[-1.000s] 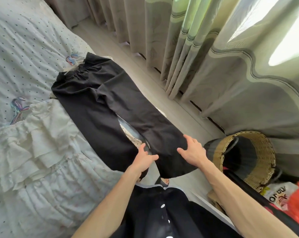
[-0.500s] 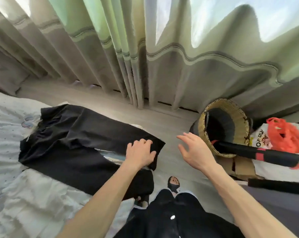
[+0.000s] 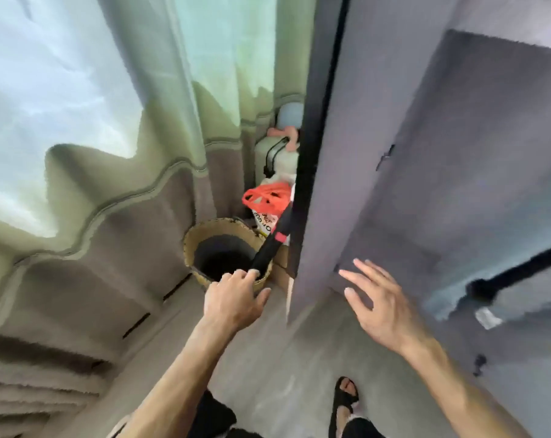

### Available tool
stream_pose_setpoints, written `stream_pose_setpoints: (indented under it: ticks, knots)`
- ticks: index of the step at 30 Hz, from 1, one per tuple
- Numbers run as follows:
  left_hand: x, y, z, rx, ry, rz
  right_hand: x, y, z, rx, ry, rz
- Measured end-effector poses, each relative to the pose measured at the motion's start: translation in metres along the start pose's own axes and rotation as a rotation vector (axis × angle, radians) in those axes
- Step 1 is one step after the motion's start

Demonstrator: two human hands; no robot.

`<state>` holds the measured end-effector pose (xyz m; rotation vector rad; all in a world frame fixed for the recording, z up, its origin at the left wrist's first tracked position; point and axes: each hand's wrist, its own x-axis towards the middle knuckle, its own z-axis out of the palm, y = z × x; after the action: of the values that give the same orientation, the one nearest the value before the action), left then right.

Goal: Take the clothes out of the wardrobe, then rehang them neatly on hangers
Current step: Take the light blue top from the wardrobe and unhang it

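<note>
A grey fabric wardrobe (image 3: 426,153) fills the right side of the view, with a black frame post along its left edge and a black rail low on the right. My right hand (image 3: 378,301) is spread open with nothing in it, just in front of the wardrobe's grey panel. My left hand (image 3: 236,295) hangs in front of a woven basket, fingers loosely curled and holding nothing. No clothes or hangers are in sight. The image is motion-blurred.
A woven basket (image 3: 195,238) stands on the floor by the curtain (image 3: 116,200), with a black roll (image 3: 269,248) leaning out of it. Behind it are a red plastic bag (image 3: 266,197) and a pale suitcase (image 3: 279,159). My sandalled foot (image 3: 347,396) is on the grey floor.
My view has swung right from the bed and the black trousers to the wardrobe. My left hand has let go of the trousers; both hands now hang free near the wardrobe.
</note>
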<state>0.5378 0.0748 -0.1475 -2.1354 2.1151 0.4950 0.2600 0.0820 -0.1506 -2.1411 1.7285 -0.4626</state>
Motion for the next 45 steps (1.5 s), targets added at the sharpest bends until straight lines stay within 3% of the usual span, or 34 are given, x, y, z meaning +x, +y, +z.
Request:
stream_pose_setpoints:
  ticks: [6,16,22,29,33,38,42,45]
  knots:
    - [0.043,0.153,-0.050,0.051,0.066,0.359,-0.044,0.086,-0.096,-0.004,0.333,0.278]
    - [0.075,0.372,-0.114,0.081,0.190,0.656,-0.068,0.204,-0.242,-0.108,0.495,0.443]
    - [0.104,0.469,-0.122,0.080,0.189,0.697,-0.041,0.268,-0.335,-0.211,0.704,0.408]
    - [0.154,0.559,-0.109,0.020,0.068,0.735,0.017,0.350,-0.439,-0.502,0.726,0.506]
    - [0.198,0.606,-0.087,-0.082,-0.062,0.728,0.041,0.395,-0.454,-0.665,0.701,0.533]
    - [0.246,0.665,-0.060,-0.282,-0.198,0.703,0.058,0.433,-0.446,-0.804,0.966,0.398]
    - [0.271,0.711,-0.048,-0.483,-0.178,0.679,0.067,0.454,-0.443,-0.881,1.081,0.335]
    - [0.280,0.737,-0.041,-0.456,-0.160,0.677,0.070,0.458,-0.442,-0.891,1.123,0.316]
